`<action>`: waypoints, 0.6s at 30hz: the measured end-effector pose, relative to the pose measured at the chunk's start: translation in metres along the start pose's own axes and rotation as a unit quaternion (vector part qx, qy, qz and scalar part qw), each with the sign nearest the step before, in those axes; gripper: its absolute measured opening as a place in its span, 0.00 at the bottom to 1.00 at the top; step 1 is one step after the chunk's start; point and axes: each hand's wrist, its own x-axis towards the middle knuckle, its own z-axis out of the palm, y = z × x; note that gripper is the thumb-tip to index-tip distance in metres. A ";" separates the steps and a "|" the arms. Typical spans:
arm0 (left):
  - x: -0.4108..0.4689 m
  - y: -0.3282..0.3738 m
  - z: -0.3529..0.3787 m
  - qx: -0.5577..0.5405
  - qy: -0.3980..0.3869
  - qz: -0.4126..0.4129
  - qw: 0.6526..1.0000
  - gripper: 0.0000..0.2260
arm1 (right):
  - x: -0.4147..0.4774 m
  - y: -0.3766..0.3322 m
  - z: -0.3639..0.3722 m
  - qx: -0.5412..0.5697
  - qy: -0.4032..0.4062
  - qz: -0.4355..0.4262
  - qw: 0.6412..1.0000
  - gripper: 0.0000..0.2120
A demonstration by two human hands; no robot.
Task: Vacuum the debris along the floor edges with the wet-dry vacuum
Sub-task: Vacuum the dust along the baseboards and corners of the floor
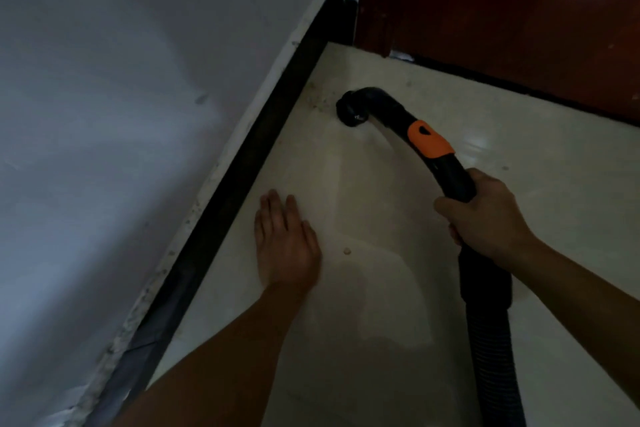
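A black vacuum hose [488, 308] with a curved black handle and an orange collar [429, 139] runs up from the lower right. Its open nozzle end [349, 113] points down at the pale tiled floor [433, 340] near the corner. My right hand [485, 215] grips the handle just below the orange collar. Fine debris [320, 100] lies on the floor between the nozzle and the dark baseboard [249, 156]. One small crumb [346, 251] sits by my left hand [285, 243], which hovers over or rests on the floor with fingers straight, palm down.
A white wall [138, 114] rises on the left above the baseboard, with flaky paint along the joint. A dark red-brown wooden door [502, 17] closes off the far side. The scene is dim.
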 end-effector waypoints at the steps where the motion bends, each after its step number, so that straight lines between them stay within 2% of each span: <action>1: 0.000 0.000 0.000 -0.002 0.001 0.000 1.000 0.23 | 0.005 -0.003 0.002 0.001 0.005 -0.003 1.000 0.08; 11: 0.002 0.000 -0.001 0.015 0.005 -0.001 1.000 0.24 | 0.043 -0.042 0.038 0.020 -0.041 -0.031 0.998 0.08; 18: 0.003 -0.002 -0.004 0.013 -0.003 0.000 1.000 0.25 | 0.030 -0.046 0.035 -0.008 -0.078 -0.050 0.996 0.12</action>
